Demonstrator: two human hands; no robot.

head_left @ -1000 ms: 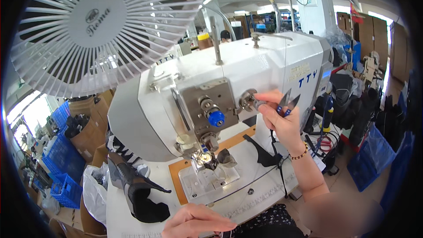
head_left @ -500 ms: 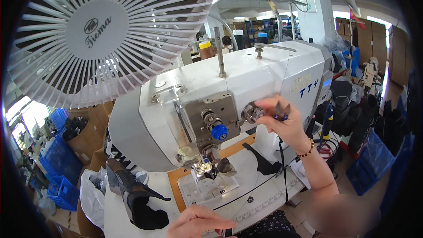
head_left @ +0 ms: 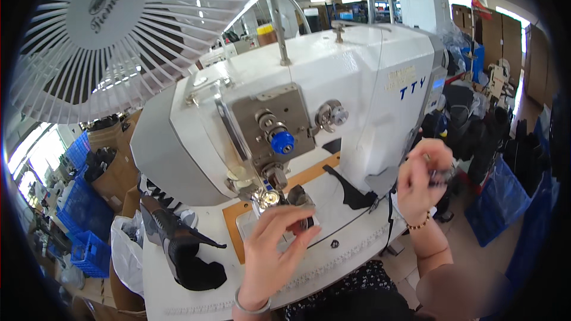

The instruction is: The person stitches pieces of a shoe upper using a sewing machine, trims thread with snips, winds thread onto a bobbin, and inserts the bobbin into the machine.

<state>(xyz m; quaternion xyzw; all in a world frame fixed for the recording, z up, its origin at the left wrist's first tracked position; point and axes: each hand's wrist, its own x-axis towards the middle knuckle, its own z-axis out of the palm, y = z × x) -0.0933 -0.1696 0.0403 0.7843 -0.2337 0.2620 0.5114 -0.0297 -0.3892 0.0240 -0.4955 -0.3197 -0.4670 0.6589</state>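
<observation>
My left hand (head_left: 275, 248) is in front of the needle area of a white sewing machine (head_left: 357, 77). Its thumb and fingers pinch a small dark round bobbin (head_left: 307, 223), partly covered by the fingers. My right hand (head_left: 421, 181) is raised at the machine's right end, fingers curled and smeared by motion. Dark thread snips (head_left: 440, 178) lie in its grip, blurred. Between the hands, a thread tension disc (head_left: 331, 115) and a blue knob (head_left: 282, 142) stick out of the machine's face. A black cut piece (head_left: 351, 190) rests on the machine table.
A black and brown shoe upper (head_left: 187, 249) lies at the table's left. A white fan (head_left: 107, 6) hangs close at upper left. Blue crates (head_left: 89, 255) and a white plastic bag (head_left: 126, 246) flank the table. Another blue bin (head_left: 499, 202) stands at right.
My right hand has left the tension disc and moved right and down with the snips. My left hand has risen from the table's front edge toward the needle, carrying the bobbin.
</observation>
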